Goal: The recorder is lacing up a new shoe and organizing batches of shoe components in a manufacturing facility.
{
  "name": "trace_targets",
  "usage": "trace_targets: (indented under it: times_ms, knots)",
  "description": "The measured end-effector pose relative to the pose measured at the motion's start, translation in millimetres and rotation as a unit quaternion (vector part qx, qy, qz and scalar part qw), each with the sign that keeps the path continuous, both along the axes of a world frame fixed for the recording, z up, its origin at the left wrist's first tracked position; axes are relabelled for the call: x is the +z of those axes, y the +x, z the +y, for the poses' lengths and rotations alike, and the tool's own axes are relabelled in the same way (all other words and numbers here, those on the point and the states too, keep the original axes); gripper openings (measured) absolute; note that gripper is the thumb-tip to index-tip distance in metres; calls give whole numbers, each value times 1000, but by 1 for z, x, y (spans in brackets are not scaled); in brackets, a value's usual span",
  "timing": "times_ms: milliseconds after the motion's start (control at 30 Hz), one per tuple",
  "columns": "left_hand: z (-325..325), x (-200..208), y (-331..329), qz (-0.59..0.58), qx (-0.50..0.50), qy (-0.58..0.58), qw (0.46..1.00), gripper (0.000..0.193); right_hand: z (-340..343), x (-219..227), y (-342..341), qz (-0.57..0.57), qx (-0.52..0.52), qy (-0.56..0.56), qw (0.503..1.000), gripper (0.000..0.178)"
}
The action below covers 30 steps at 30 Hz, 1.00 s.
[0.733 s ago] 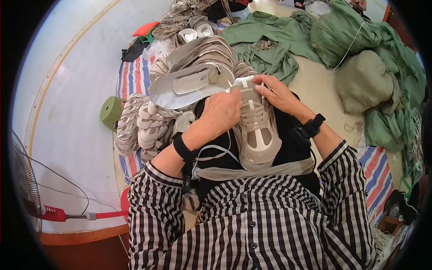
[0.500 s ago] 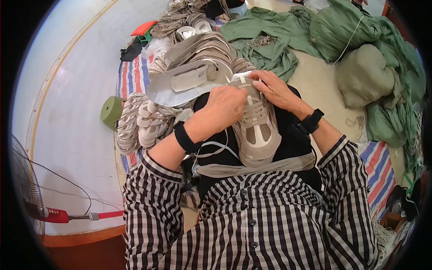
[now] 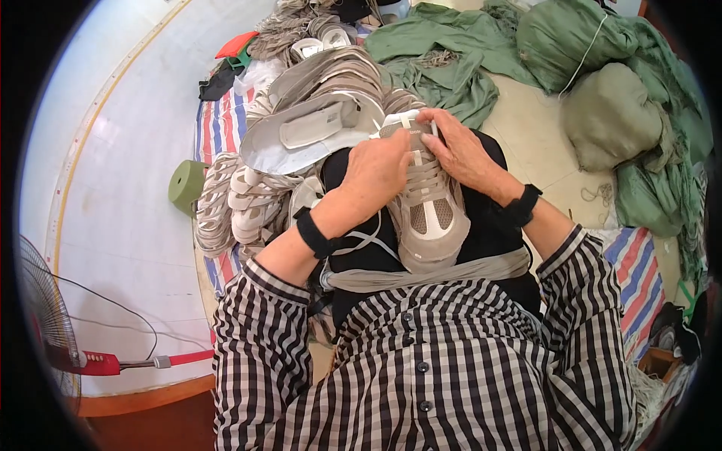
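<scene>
A beige and grey sneaker upper (image 3: 436, 244) lies across my black-covered lap, toe towards me, its laces threaded over the tongue. My right hand (image 3: 462, 154) grips its upper right side, thumb on the tongue and fingers round the collar. Closed in a pinch, my left hand (image 3: 378, 167) is at the left lace holes by the tongue. The fingertips seem to hold the shoelace, though the hand covers most of that spot. A loose pale lace (image 3: 368, 240) trails below this hand. Just beyond, a grey upper (image 3: 259, 150) lies with its pale lining showing.
Stacked shoe uppers (image 3: 331, 71) rise ahead, with bundles of laced uppers (image 3: 218, 203) at the left. A green roll-shaped object (image 3: 184, 186) stands beside them. Green sacks (image 3: 613, 116) fill the far right. A fan (image 3: 49, 323) is at the left edge. Striped sheeting (image 3: 635, 274) covers part of the floor.
Both hands stay at the sneaker's tongue. My left hand has shifted slightly, its fingertips now higher on the tongue. The grey upper beyond has moved slightly left in view.
</scene>
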<state>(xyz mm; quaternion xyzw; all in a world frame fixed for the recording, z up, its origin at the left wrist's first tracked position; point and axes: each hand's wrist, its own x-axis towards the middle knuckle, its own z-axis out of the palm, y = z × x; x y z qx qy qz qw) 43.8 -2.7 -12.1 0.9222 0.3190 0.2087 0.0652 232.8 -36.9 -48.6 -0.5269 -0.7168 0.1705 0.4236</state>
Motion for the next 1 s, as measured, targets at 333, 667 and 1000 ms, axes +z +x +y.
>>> trace_targets:
  times_ms: [333, 667, 1000]
  knots:
    - [0, -12, 3, -73, 32, -53, 995, 8, -16, 1, 1, -38, 41, 68, 996, 18]
    - [2, 4, 0, -117, -9, -96, 988, 10, -13, 5, -5, 19, 20, 100, 995, 14]
    - [-1, 49, -34, -185, -10, -467, 864, 5, -52, 45, 90, -59, -24, 162, 985, 16]
